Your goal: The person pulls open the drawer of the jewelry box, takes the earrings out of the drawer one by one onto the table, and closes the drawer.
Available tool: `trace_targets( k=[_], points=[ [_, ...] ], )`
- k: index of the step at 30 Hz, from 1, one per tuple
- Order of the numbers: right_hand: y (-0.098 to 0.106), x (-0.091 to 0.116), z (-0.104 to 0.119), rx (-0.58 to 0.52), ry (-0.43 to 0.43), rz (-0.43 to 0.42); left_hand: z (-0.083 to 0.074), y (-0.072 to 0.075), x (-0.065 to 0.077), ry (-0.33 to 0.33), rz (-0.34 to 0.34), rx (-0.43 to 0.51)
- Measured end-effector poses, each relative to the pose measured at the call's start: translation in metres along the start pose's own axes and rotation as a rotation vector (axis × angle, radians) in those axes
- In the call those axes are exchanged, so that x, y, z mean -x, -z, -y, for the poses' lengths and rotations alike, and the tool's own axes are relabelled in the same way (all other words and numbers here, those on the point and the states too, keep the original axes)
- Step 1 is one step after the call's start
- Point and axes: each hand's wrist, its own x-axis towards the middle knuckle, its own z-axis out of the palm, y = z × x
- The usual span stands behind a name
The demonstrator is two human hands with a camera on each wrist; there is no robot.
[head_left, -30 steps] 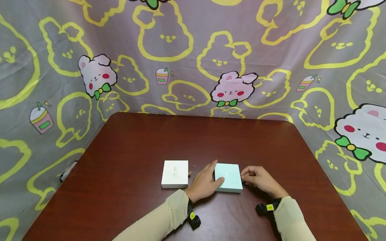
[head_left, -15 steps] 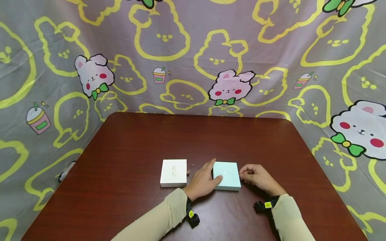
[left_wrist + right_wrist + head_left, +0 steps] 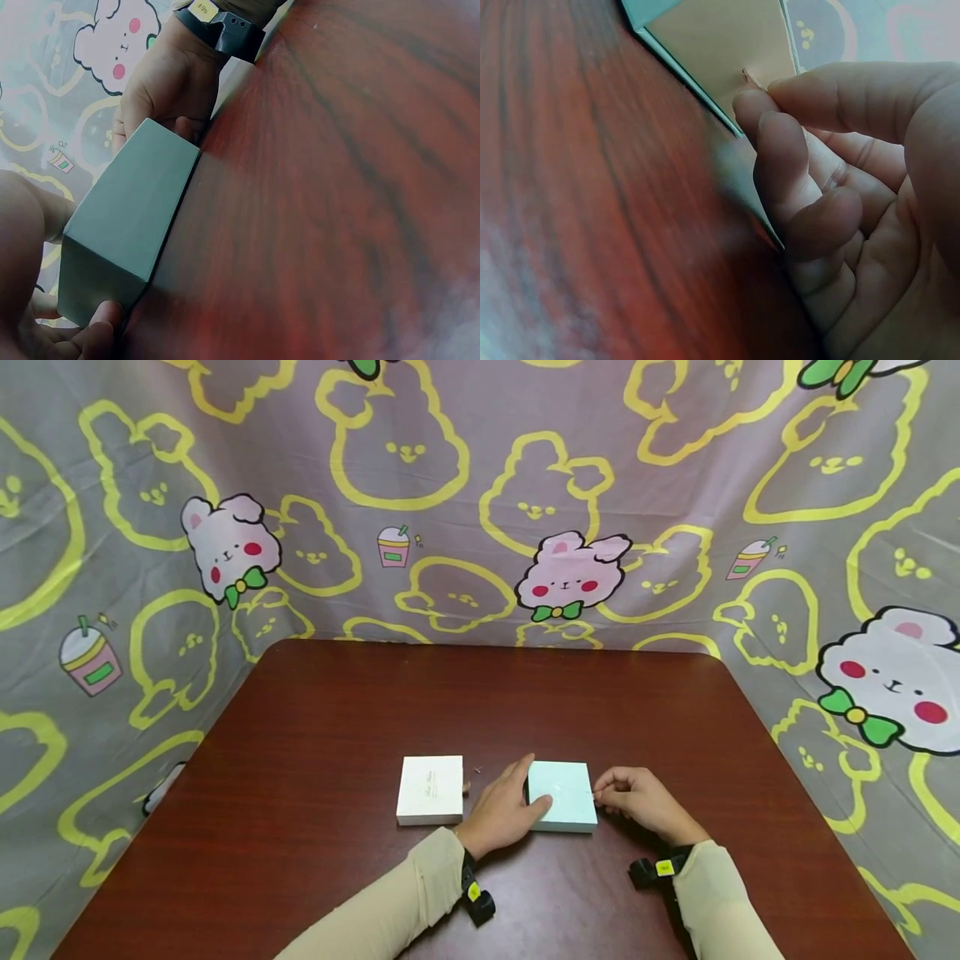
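Note:
A mint-green box lies flat on the brown table. My left hand grips its left end, thumb over the top; in the left wrist view the fingertips of that hand wrap the end of the green box. At the opposite end my right hand pinches a short, thin pull tab. This tab comes out of the box's tan end face, which sits inside the green sleeve. The remaining right fingers are curled below. What lies inside the box is hidden.
Left of my left hand stands a white box with small print on top and a brown tab on its right side. A tiny scrap lies behind the hand. A patterned cloth surrounds the table at the back and sides.

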Motion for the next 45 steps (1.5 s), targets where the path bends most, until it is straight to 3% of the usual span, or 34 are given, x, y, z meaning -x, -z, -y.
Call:
trace_targets(
  k=[20, 29, 38, 45],
  points=[
    [0.002, 0.001, 0.001, -0.028, -0.014, -0.013, -0.001, 0.001, 0.000, -0.007, -0.003, 0.009],
    [0.001, 0.013, 0.037, -0.002, -0.025, -0.011, -0.001, 0.001, 0.001, -0.012, -0.004, 0.005],
    [0.003, 0.006, 0.004, -0.029, -0.025, -0.028, -0.002, 0.002, 0.001, -0.015, 0.002, 0.007],
    [0.005, 0.008, 0.006, 0.000, -0.057, -0.036, -0.003, 0.001, 0.001, -0.013, -0.002, 0.006]
  ],
)
